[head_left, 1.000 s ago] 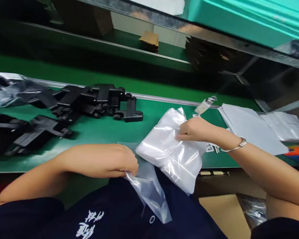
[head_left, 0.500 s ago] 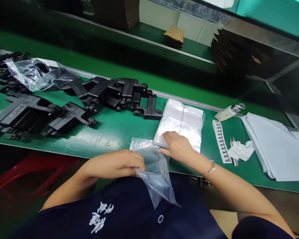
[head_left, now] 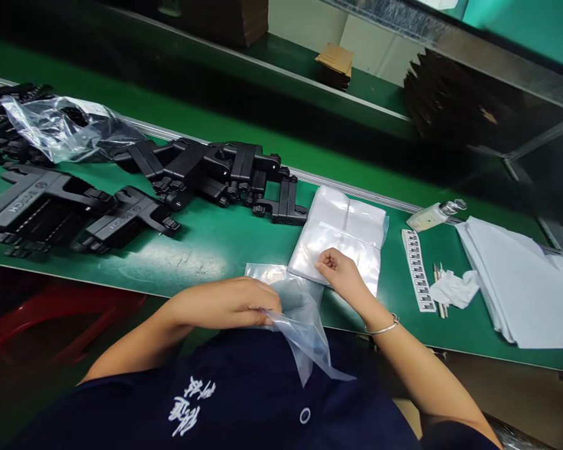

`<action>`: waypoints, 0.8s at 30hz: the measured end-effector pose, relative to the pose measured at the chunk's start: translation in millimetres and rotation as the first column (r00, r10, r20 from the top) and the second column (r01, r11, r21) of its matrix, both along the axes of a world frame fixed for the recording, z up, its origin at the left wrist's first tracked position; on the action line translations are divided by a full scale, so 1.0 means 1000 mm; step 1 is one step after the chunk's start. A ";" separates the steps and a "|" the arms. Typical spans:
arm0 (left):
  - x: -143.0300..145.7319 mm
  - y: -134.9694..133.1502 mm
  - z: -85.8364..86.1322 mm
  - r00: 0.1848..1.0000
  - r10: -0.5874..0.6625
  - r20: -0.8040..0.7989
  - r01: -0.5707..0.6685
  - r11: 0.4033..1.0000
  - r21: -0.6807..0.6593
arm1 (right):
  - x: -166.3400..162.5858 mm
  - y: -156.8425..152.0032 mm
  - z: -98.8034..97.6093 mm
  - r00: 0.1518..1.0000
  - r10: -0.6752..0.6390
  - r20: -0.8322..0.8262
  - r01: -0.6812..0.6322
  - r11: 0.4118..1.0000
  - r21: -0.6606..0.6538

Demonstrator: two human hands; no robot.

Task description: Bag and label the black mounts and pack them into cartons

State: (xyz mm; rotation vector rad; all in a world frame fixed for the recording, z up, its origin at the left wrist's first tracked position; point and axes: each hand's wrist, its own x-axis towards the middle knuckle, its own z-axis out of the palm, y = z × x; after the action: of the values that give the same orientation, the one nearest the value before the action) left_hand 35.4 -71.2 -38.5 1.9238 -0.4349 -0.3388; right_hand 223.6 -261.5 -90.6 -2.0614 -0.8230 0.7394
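As your left hand (head_left: 234, 303) clamps a limp, clear plastic bag (head_left: 303, 334), your right hand (head_left: 341, 273) curls over a flat stack of shiny, whitish plastic bags (head_left: 331, 234)

Where the green bench (head_left: 216, 250) stretches to your left, a crumpled, transparent plastic sack (head_left: 98, 134) lies by a row of black, jointed plastic parts (head_left: 190, 165); you cannot tell whether the darkness showing through it lies inside or beneath. Your left thumb and fingers are closed on the edge of the clear bag, whose far end lies on the bench near the stack's corner while its loose corners hang before your navy shirt (head_left: 253, 387). The stack lies just beside the rightmost black part. Your right fingers are bent inward, thumb close to them; whether they pinch anything, you cannot tell. Farther right is a white bottle with a silvery cap (head_left: 426, 217), its contents hidden.

A second ago, you had the stack tilted up, jutting past the bench's front; now it lies flat. Half a second ago, your right fingers were stretched out; now they are curled.
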 end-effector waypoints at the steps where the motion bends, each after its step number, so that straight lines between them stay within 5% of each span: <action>1: 0.000 0.000 0.000 1.000 0.002 -0.002 -0.002 1.000 -0.005 | 0.001 0.000 0.000 1.000 -0.004 -0.008 0.004 1.000 0.021; 11: 0.003 -0.004 0.001 1.000 0.011 -0.018 -0.011 1.000 -0.013 | -0.001 0.002 -0.007 0.996 -0.066 0.054 0.065 0.998 0.017; 17: 0.004 -0.004 -0.001 1.000 -0.010 -0.014 0.009 1.000 -0.011 | -0.001 -0.009 -0.006 0.984 0.095 0.149 -0.109 0.990 0.092; 21: 0.009 -0.002 0.014 1.000 -0.025 0.014 0.024 0.999 0.049 | -0.009 -0.027 -0.009 0.796 0.336 0.505 -0.353 0.934 -0.065; 24: 0.028 0.001 0.035 0.994 -0.091 0.067 0.083 0.990 0.114 | -0.013 -0.033 -0.024 0.605 0.477 0.637 -0.366 0.878 -0.310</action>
State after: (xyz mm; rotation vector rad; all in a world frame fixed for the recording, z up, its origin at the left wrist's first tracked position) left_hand 63.6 -70.6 -3.1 2.0339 -0.5593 -0.3581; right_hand 211.0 -294.8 -114.1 -2.3262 -1.7941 0.2087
